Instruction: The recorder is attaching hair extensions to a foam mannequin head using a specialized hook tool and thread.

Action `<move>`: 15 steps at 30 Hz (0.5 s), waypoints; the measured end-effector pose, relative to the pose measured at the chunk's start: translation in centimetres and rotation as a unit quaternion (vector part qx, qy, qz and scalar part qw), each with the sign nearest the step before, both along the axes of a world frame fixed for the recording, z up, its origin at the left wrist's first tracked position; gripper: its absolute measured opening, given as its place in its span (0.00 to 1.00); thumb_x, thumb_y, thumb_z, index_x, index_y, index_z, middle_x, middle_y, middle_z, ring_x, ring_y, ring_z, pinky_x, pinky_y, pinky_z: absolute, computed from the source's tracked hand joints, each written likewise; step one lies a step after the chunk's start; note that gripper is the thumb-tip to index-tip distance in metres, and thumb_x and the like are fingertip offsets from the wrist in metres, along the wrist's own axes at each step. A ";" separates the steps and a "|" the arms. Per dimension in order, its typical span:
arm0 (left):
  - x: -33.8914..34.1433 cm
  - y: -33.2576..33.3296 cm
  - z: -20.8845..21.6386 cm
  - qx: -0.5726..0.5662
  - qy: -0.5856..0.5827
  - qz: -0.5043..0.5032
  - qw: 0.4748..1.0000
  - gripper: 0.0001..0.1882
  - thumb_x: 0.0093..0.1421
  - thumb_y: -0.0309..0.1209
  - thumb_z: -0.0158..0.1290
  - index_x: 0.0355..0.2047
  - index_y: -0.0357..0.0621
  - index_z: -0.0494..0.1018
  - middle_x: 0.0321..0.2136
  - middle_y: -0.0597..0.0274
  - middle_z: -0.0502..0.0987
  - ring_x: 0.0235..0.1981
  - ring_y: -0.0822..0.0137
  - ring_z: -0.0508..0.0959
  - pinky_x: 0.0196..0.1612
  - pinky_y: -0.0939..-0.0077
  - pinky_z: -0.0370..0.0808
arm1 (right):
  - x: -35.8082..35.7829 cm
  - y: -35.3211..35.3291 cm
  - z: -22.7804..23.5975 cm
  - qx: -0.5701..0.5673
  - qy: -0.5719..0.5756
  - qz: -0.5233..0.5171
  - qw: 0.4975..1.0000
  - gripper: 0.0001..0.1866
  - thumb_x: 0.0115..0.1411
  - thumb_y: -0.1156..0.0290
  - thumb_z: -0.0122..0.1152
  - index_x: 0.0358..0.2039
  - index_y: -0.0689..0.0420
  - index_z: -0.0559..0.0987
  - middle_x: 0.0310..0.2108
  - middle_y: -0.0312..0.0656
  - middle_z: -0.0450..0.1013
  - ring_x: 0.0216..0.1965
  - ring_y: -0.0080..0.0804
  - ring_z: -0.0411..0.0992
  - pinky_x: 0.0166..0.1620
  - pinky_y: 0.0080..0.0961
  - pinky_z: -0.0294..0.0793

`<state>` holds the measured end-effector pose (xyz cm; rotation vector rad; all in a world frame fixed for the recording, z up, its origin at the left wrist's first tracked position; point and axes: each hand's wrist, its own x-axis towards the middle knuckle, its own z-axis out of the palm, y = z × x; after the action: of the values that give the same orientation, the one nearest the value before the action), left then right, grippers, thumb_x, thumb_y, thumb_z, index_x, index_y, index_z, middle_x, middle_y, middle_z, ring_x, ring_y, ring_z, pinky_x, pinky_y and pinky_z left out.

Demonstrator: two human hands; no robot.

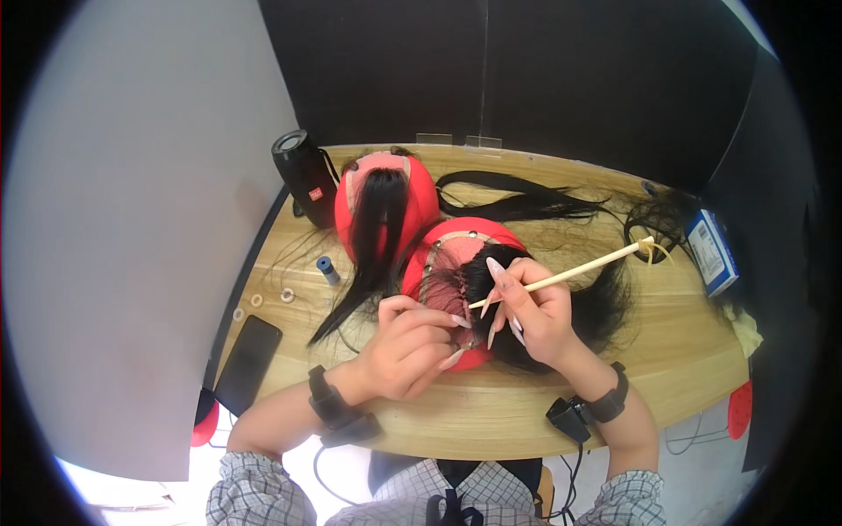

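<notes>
In front of me a wig (445,289) with fine net and black hair covers a red head block (491,230). My right hand (539,316) is closed on a thin pale stick (583,268), held like a pen. Its tip touches the hair beside the net, and a yellowish band hangs from its upper end. My left hand (408,346) lies against the wig's near left side, with thumb and fingertips pinched at the net. What sits between those fingertips is too small to make out. Long black hair (605,302) spreads right, behind my right hand.
A second red head block (421,188) with black hair stands behind left, near a black cylindrical speaker (304,175). A phone (249,364), small rings (288,295) and a blue spool (327,269) lie left. Loose hair (517,197) and a blue-white box (712,252) are farther back.
</notes>
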<state>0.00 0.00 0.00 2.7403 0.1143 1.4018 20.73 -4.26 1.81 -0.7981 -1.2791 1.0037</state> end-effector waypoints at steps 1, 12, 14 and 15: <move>0.0 0.0 0.1 0.002 -0.001 0.000 1.000 0.07 0.49 0.25 0.58 0.28 0.43 0.71 0.28 0.63 0.74 0.40 0.61 0.77 0.43 0.61 0.63 | -0.1 0.0 0.0 0.002 -0.001 -0.003 1.000 0.12 0.66 0.68 0.53 0.29 0.62 0.73 0.23 0.38 0.73 0.19 0.17 0.69 0.21 0.14 0.66; -0.1 0.1 0.3 0.005 0.004 -0.003 1.000 0.08 0.49 0.25 0.59 0.27 0.42 0.71 0.28 0.64 0.74 0.40 0.62 0.77 0.43 0.62 0.63 | -0.3 0.1 0.2 -0.012 -0.003 -0.021 1.000 0.12 0.66 0.69 0.53 0.29 0.63 0.74 0.23 0.37 0.73 0.18 0.16 0.68 0.21 0.13 0.66; -0.1 0.1 0.3 0.009 0.010 0.001 1.000 0.04 0.51 0.24 0.56 0.26 0.43 0.71 0.28 0.63 0.75 0.39 0.61 0.77 0.41 0.63 0.65 | -0.3 0.1 0.2 -0.014 -0.010 -0.024 1.000 0.12 0.66 0.68 0.53 0.29 0.63 0.74 0.23 0.37 0.73 0.18 0.16 0.68 0.21 0.13 0.66; -0.1 0.1 0.3 0.010 0.010 0.001 1.000 0.04 0.51 0.24 0.56 0.26 0.43 0.71 0.28 0.63 0.75 0.39 0.61 0.77 0.41 0.63 0.65 | -0.3 0.1 0.3 -0.014 -0.011 -0.024 1.000 0.12 0.66 0.68 0.53 0.29 0.63 0.74 0.23 0.37 0.73 0.18 0.16 0.68 0.21 0.13 0.66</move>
<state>-0.12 0.12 0.31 2.7711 0.1053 1.3845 20.46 -4.18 2.07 -0.8583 -1.2614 0.9785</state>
